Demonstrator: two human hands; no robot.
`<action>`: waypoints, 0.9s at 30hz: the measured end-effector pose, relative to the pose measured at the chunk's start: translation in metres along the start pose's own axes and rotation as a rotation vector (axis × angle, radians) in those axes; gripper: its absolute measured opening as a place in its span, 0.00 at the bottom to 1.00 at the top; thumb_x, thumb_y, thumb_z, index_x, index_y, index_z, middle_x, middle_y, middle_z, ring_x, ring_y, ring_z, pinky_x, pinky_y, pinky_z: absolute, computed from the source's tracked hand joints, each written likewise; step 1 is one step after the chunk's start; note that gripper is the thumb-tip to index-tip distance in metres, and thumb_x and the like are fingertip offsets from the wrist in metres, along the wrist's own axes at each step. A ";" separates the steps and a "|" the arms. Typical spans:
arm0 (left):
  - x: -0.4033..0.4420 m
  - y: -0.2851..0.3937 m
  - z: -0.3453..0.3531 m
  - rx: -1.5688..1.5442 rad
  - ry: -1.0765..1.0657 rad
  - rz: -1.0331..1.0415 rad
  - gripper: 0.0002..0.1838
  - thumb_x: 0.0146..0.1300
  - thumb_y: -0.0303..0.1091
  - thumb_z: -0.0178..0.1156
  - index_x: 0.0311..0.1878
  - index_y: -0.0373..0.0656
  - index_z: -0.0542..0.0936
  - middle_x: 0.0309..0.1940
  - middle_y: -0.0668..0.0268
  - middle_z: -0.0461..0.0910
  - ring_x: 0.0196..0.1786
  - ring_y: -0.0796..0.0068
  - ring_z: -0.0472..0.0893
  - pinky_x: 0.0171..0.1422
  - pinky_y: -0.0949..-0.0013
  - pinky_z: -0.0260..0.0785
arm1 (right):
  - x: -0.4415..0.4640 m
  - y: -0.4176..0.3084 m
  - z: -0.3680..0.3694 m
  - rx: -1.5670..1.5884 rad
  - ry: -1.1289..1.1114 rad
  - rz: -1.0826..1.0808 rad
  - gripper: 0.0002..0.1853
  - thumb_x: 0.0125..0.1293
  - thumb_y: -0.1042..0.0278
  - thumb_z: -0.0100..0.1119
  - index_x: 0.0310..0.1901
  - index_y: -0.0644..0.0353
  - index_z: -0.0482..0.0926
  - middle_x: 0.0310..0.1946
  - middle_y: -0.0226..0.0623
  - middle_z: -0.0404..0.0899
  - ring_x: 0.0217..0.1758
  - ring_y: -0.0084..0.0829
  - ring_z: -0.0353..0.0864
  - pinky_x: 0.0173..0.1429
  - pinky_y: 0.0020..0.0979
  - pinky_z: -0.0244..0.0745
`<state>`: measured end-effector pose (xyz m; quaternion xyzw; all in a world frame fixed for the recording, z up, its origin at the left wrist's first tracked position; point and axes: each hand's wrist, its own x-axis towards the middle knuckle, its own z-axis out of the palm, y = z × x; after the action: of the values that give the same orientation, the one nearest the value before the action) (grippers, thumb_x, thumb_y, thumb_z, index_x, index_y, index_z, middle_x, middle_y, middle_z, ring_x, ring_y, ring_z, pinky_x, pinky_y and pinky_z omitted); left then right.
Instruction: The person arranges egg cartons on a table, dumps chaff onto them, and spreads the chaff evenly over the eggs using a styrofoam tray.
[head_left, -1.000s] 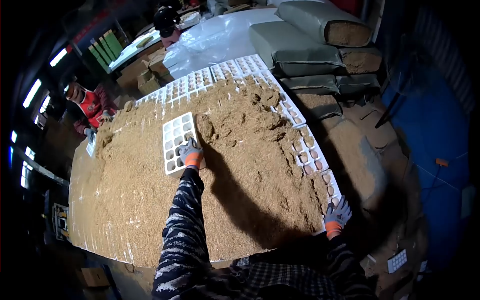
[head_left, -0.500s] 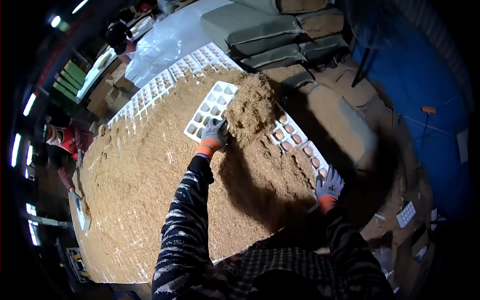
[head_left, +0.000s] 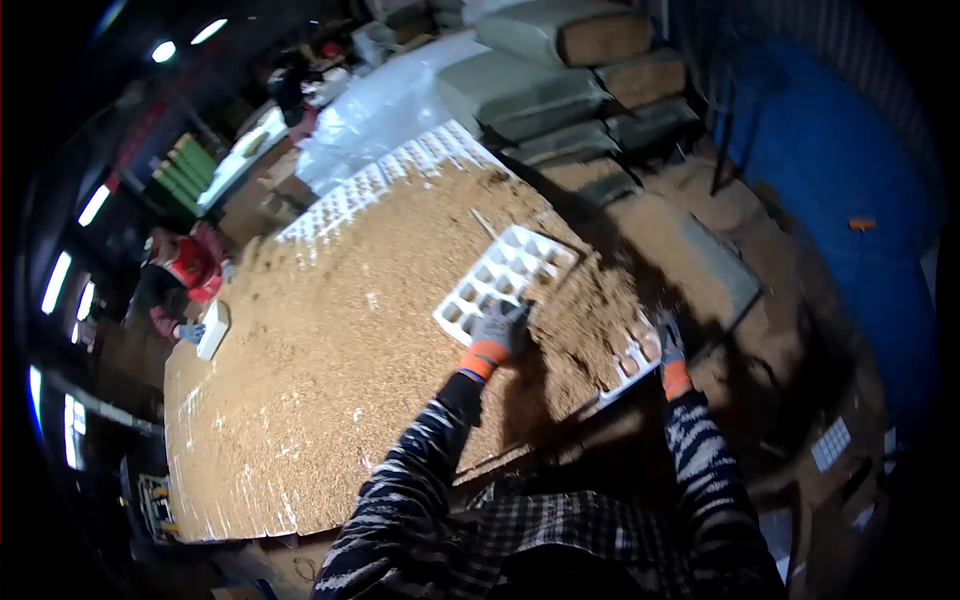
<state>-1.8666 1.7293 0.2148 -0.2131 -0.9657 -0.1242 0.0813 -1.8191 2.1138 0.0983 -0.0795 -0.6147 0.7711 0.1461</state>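
Observation:
A white plastic tray with rows of cup-shaped cells (head_left: pixel 510 262) lies tilted on the bed of brown, husk-like loose material (head_left: pixel 300 380). My left hand (head_left: pixel 500 332), in a grey glove with an orange cuff, grips its near edge. The thumb side is partly hidden. At the right rim of the bed, a second white tray (head_left: pixel 628 372) shows only partly through the material. My right hand (head_left: pixel 672 348), gloved alike, rests at that tray's outer edge with its fingers stretched out.
More white trays (head_left: pixel 350 205) line the far edge, partly covered. Stacked filled sacks (head_left: pixel 525 90) stand behind, and an open sack (head_left: pixel 690 245) lies right. At left, another person (head_left: pixel 190 265) holds a white tray (head_left: pixel 213 330). A blue sheet (head_left: pixel 830 150) hangs at right.
My left hand has brought its tray nearer and to the right; the heaped material beside it has spread over the right-hand tray, covering most round items. My right hand has turned edge-on.

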 end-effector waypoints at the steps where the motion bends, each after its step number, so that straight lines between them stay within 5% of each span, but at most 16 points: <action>1: -0.002 0.003 0.021 0.055 0.018 0.030 0.29 0.58 0.48 0.59 0.65 0.59 0.73 0.49 0.50 0.74 0.49 0.49 0.76 0.51 0.49 0.71 | 0.020 0.053 -0.027 -0.060 -0.012 -0.019 0.21 0.75 0.68 0.50 0.65 0.66 0.69 0.67 0.38 0.68 0.69 0.29 0.65 0.74 0.30 0.59; 2: -0.006 0.026 0.008 0.073 0.035 0.017 0.30 0.59 0.49 0.57 0.66 0.59 0.72 0.53 0.49 0.74 0.52 0.49 0.76 0.53 0.50 0.71 | 0.022 0.059 -0.028 -0.194 -0.054 -0.127 0.23 0.74 0.69 0.51 0.67 0.66 0.67 0.69 0.39 0.66 0.70 0.30 0.64 0.75 0.31 0.58; 4: -0.009 0.064 0.011 0.074 -0.080 -0.014 0.31 0.60 0.50 0.56 0.69 0.60 0.69 0.55 0.50 0.74 0.58 0.51 0.73 0.53 0.50 0.71 | -0.005 -0.001 -0.002 0.217 -0.040 0.034 0.31 0.69 0.73 0.57 0.71 0.64 0.60 0.72 0.38 0.60 0.72 0.31 0.60 0.75 0.31 0.57; 6: -0.011 0.104 -0.002 0.043 -0.130 0.007 0.26 0.63 0.47 0.56 0.66 0.62 0.72 0.58 0.55 0.71 0.58 0.52 0.71 0.51 0.50 0.69 | -0.036 -0.057 0.021 -0.243 -0.140 -0.145 0.41 0.59 0.69 0.67 0.73 0.59 0.59 0.73 0.40 0.57 0.74 0.36 0.59 0.76 0.34 0.57; 9: -0.012 0.127 0.000 0.104 -0.039 0.194 0.26 0.63 0.41 0.55 0.66 0.66 0.72 0.57 0.57 0.71 0.57 0.56 0.72 0.49 0.54 0.68 | -0.068 -0.144 0.045 -1.255 -0.289 -0.592 0.57 0.39 0.55 0.76 0.74 0.51 0.57 0.75 0.44 0.52 0.77 0.49 0.49 0.79 0.50 0.43; 12: -0.033 0.150 -0.050 0.097 -0.011 0.385 0.24 0.61 0.34 0.53 0.62 0.66 0.75 0.52 0.60 0.70 0.57 0.56 0.71 0.56 0.55 0.66 | -0.082 -0.192 0.061 -1.513 -0.556 -0.667 0.56 0.40 0.49 0.75 0.74 0.47 0.57 0.76 0.45 0.49 0.77 0.50 0.48 0.79 0.55 0.39; 14: -0.047 0.143 -0.054 0.118 -0.077 0.411 0.29 0.59 0.41 0.59 0.66 0.68 0.73 0.60 0.57 0.68 0.61 0.55 0.69 0.56 0.50 0.64 | -0.075 -0.188 0.066 -1.573 -0.654 -0.709 0.55 0.42 0.49 0.74 0.74 0.46 0.57 0.75 0.45 0.51 0.78 0.47 0.48 0.78 0.56 0.40; 18: -0.114 0.119 -0.107 0.041 -0.295 0.355 0.24 0.59 0.41 0.60 0.61 0.62 0.77 0.59 0.56 0.69 0.60 0.52 0.70 0.57 0.52 0.63 | -0.107 -0.171 0.081 -1.439 -0.874 -0.991 0.40 0.54 0.55 0.60 0.71 0.48 0.63 0.62 0.41 0.70 0.68 0.42 0.65 0.75 0.58 0.46; 20: -0.164 0.105 -0.142 0.051 -0.183 0.383 0.26 0.57 0.41 0.62 0.62 0.59 0.76 0.64 0.54 0.67 0.66 0.52 0.67 0.63 0.51 0.62 | -0.145 -0.176 0.115 -1.411 -0.895 -1.052 0.35 0.54 0.58 0.55 0.67 0.52 0.69 0.56 0.39 0.74 0.60 0.39 0.70 0.67 0.53 0.57; 21: -0.192 0.084 -0.132 0.118 -0.123 0.339 0.30 0.53 0.40 0.63 0.64 0.58 0.75 0.69 0.52 0.63 0.70 0.49 0.63 0.70 0.49 0.57 | -0.165 -0.170 0.130 -1.373 -0.951 -0.951 0.38 0.54 0.49 0.62 0.68 0.49 0.68 0.56 0.39 0.73 0.60 0.40 0.70 0.67 0.47 0.61; 23: -0.241 0.085 -0.171 0.212 -0.157 0.078 0.45 0.44 0.47 0.73 0.70 0.58 0.69 0.72 0.50 0.58 0.74 0.44 0.57 0.77 0.45 0.47 | -0.206 -0.153 0.156 -1.243 -0.986 -1.058 0.37 0.56 0.57 0.55 0.71 0.48 0.64 0.57 0.39 0.73 0.60 0.38 0.71 0.57 0.43 0.68; 25: -0.290 0.067 -0.174 0.147 0.087 -0.106 0.47 0.46 0.53 0.73 0.71 0.56 0.67 0.73 0.48 0.57 0.74 0.43 0.55 0.76 0.44 0.46 | -0.244 -0.131 0.180 -1.385 -1.089 -1.039 0.31 0.65 0.62 0.48 0.72 0.46 0.63 0.62 0.38 0.71 0.63 0.38 0.70 0.53 0.43 0.68; 27: -0.340 0.037 -0.162 -0.014 0.233 -0.321 0.45 0.51 0.49 0.71 0.73 0.51 0.65 0.73 0.49 0.57 0.73 0.45 0.58 0.75 0.46 0.49 | -0.246 -0.120 0.186 -1.440 -1.146 -0.982 0.31 0.66 0.65 0.46 0.73 0.43 0.62 0.62 0.37 0.71 0.64 0.38 0.70 0.55 0.42 0.67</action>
<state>-1.5294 1.5845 0.3058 -0.0411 -0.9704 -0.1661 0.1702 -1.6273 1.8866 0.2442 0.4889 -0.8710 -0.0001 0.0480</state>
